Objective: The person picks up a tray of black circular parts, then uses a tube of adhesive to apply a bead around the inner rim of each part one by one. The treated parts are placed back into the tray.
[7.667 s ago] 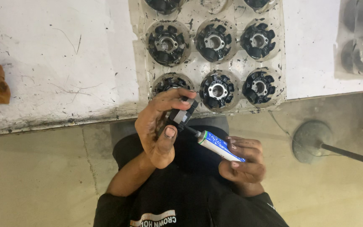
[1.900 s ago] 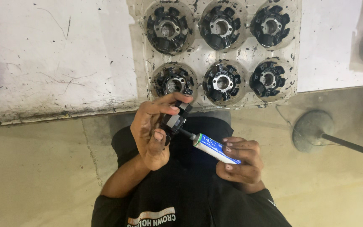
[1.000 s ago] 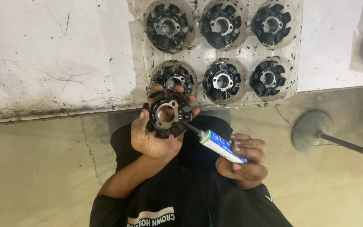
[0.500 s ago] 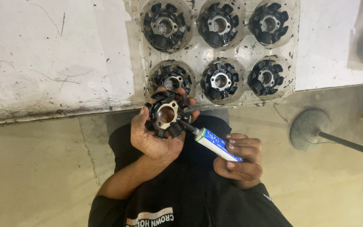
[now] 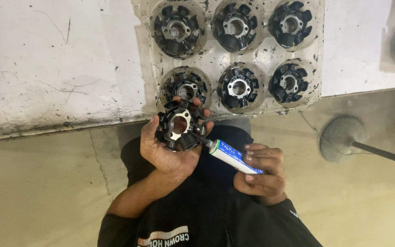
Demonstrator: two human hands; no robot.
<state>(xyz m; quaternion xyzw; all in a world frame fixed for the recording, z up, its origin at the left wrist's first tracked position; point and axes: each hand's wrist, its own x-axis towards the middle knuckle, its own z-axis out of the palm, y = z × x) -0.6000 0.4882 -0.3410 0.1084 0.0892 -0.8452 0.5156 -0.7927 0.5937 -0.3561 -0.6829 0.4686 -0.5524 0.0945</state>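
Left hand [image 5: 170, 148]: I am cupping the stator [image 5: 178, 130], fingers curled round its rim, just below the tray [image 5: 261, 55].
Right hand [image 5: 259, 171]: I am gripping the tube [image 5: 234, 156], nozzle touching the stator's lower right edge.
Tray: holding six stators, lying on the white bench [image 5: 56, 64].

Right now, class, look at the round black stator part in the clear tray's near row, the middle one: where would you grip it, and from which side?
Probably by its outer rim, from straight above. The stator part lies flat in a round pocket of the clear tray, face up, neighbours close on both sides, so fingers likely fit only around the toothed edge.
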